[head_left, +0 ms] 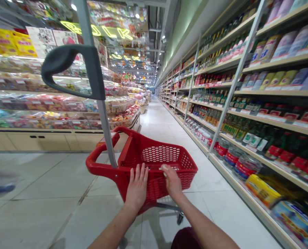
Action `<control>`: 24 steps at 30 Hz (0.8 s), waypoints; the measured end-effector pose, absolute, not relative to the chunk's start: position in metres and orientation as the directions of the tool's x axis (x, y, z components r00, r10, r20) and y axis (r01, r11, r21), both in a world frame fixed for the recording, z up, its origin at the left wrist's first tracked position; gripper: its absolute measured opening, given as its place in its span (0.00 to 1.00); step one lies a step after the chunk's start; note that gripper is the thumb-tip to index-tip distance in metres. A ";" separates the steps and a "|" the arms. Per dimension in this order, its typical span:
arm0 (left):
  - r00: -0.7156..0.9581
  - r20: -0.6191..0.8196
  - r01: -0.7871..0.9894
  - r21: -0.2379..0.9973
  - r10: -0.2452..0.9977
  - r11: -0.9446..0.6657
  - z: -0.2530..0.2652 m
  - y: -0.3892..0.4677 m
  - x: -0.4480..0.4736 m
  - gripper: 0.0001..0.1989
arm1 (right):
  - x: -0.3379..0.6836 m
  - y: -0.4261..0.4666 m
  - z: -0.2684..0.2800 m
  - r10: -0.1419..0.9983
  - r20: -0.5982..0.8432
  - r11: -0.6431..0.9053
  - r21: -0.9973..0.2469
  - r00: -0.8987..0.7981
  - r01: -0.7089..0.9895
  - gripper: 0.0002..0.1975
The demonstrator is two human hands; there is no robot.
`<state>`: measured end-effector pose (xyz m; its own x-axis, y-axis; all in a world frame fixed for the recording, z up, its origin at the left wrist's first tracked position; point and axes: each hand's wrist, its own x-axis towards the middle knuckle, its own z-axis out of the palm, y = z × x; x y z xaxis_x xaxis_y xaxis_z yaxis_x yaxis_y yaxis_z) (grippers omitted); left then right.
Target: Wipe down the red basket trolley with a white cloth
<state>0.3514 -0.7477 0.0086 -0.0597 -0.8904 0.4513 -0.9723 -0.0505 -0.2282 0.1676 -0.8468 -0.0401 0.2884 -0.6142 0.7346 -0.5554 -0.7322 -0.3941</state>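
Observation:
A red plastic rolling shopping basket [156, 188] stands in front of me. Its inside shows a bare perforated wall and floor, and a grey pull handle [99, 74] rises on a metal pole at its left end. My left hand [137, 186] lies against the basket's near side, its fingers stretched out and reaching up to the rim. To the right of it, my right hand [171, 180] is at the same near rim with its fingers curled and closed over the edge. The inner side of that grip is partly hidden.
On the right, a long shelf unit [247, 114] holds bottles, jars and packs. Bulk snack displays [55, 103] stand on the left. The tiled aisle [154, 114] runs ahead between them. A blurred shape [0, 186] is at the left edge. One basket wheel [180, 218] shows below.

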 end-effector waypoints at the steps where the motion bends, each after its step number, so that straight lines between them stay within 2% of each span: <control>1: -0.075 0.450 -0.971 -0.235 -0.890 -0.037 0.009 -0.747 0.353 0.29 | 0.176 -0.843 -0.039 -0.581 0.736 -0.775 -0.370 0.348 -0.512 0.26; 4: -0.119 0.441 -0.966 -0.258 -0.889 0.001 0.011 -0.744 0.357 0.28 | 0.163 -0.847 -0.042 -0.588 0.713 -0.771 -0.350 0.382 -0.532 0.26; 8: -0.121 0.467 -0.965 -0.261 -0.876 -0.006 0.009 -0.744 0.354 0.28 | 0.137 -0.858 -0.049 -0.683 0.712 -0.600 -0.424 0.160 -0.678 0.22; 10: -0.117 0.489 -0.966 -0.257 -0.865 -0.014 0.007 -0.744 0.353 0.28 | 0.153 -0.854 -0.048 -0.652 0.733 -0.654 -0.413 0.194 -0.634 0.21; 14: -0.131 0.530 -0.970 -0.244 -0.838 -0.003 0.009 -0.742 0.364 0.28 | 0.178 -0.846 -0.041 -0.538 0.737 -0.816 -0.332 0.409 -0.473 0.24; 16: -0.096 0.559 -0.976 -0.214 -0.824 -0.032 0.012 -0.738 0.373 0.29 | 0.164 -0.851 -0.041 -0.578 0.730 -0.773 -0.349 0.364 -0.529 0.22; 18: -0.061 0.570 -0.981 -0.186 -0.820 -0.056 0.015 -0.734 0.378 0.30 | 0.149 -0.857 -0.043 -0.648 0.726 -0.673 -0.404 0.232 -0.619 0.21; 20: -0.048 0.556 -0.983 -0.172 -0.830 -0.058 0.017 -0.733 0.379 0.30 | 0.154 -0.855 -0.042 -0.675 0.719 -0.632 -0.445 0.168 -0.635 0.22; 24: -0.083 0.523 -0.981 -0.192 -0.849 -0.023 0.020 -0.733 0.381 0.29 | 0.212 -0.833 -0.032 -0.566 0.750 -0.801 -0.403 0.343 -0.443 0.26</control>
<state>0.3811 -0.7331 0.0205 -0.0825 -0.8486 0.5225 -0.9811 -0.0228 -0.1921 0.2125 -0.8326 -0.0317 0.3428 -0.5664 0.7495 -0.4425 -0.8011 -0.4030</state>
